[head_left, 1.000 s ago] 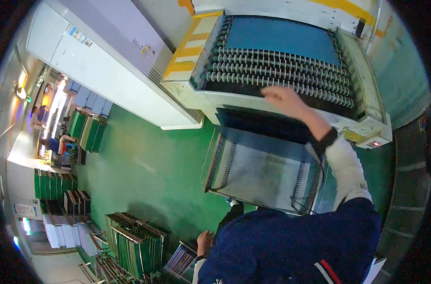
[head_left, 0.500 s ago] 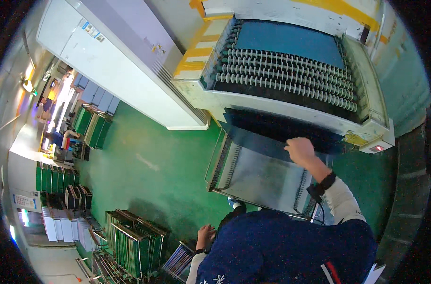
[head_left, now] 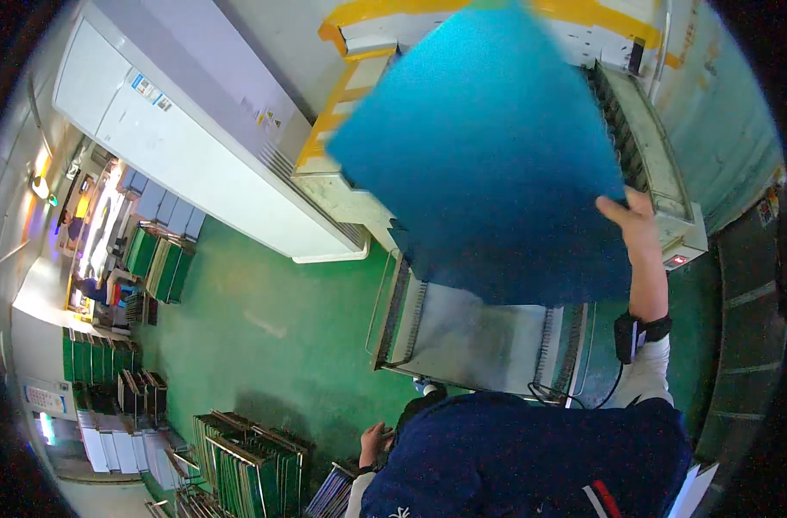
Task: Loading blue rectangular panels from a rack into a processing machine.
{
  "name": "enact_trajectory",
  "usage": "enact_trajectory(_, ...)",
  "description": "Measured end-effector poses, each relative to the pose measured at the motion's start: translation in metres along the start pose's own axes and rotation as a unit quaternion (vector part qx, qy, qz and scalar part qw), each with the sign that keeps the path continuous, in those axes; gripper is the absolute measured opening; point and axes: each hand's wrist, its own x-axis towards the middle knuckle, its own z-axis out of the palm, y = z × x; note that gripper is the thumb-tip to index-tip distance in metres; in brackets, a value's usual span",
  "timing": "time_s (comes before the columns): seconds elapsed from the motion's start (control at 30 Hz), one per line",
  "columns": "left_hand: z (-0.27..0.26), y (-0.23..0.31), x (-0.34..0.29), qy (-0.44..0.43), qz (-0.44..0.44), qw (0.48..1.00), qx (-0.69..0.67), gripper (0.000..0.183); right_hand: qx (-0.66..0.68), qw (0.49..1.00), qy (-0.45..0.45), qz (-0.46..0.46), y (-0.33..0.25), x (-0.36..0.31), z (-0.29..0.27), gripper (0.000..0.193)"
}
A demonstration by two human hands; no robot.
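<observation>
A large blue rectangular panel [head_left: 488, 155] is raised and tilted in front of the roller machine, hiding most of its rollers. My right hand [head_left: 633, 216] grips the panel by its right edge, thumb on the near face. Below the panel stands a metal rack cart [head_left: 480, 341] with toothed rails along both sides; a dark panel corner [head_left: 399, 236] shows at its far left end. My left hand [head_left: 376, 444] hangs low beside my body with loosely bent fingers, and nothing shows in it.
The roller machine's right side wall [head_left: 652, 142] rises behind the panel. A tall white cabinet [head_left: 195, 147] stands to the left. Racks of green panels [head_left: 246, 462] are at lower left, beside a smaller rack [head_left: 333, 490]. People work at a bright bench far left.
My right hand has moved up and right, from a dark panel over the cart to the blue panel. That blue panel, earlier lying on the rollers, is now lifted and tilted toward me.
</observation>
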Motion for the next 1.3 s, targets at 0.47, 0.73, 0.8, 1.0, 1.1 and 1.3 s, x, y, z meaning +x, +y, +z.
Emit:
enact_trajectory(0.47, -0.008, 0.005, 0.000, -0.044, 0.213, 0.933, 0.286, 0.027, 0.472, 0.849, 0.018, 0.236, 0.058, -0.035, 0.070, 0.028)
enact_trajectory(0.73, -0.003, 0.012, 0.003, -0.008, 0.092, 0.958, 0.273, 0.026, 0.515, 0.798, 0.054, 0.309, 0.099, -0.041, 0.112, 0.020)
enact_trajectory(0.8, -0.003, 0.008, 0.005, 0.004, 0.047, 0.977, 0.209, 0.026, 0.517, 0.798, 0.037, 0.307, 0.095, -0.042, 0.118, 0.025)
enact_trajectory(1.0, -0.019, -0.013, 0.025, -0.062, 0.163, 0.964, 0.201, 0.027, 0.494, 0.774, -0.083, 0.387, 0.113, -0.047, 0.133, 0.025)
enact_trajectory(1.1, -0.016, -0.011, 0.021, -0.063, 0.163, 0.961, 0.214, 0.028, 0.529, 0.768, -0.051, 0.357, 0.114, -0.046, 0.141, 0.020)
enact_trajectory(1.3, -0.022, -0.014, 0.019, -0.044, 0.140, 0.972, 0.183, 0.025, 0.535, 0.770, -0.050, 0.345, 0.108, -0.033, 0.151, 0.016)
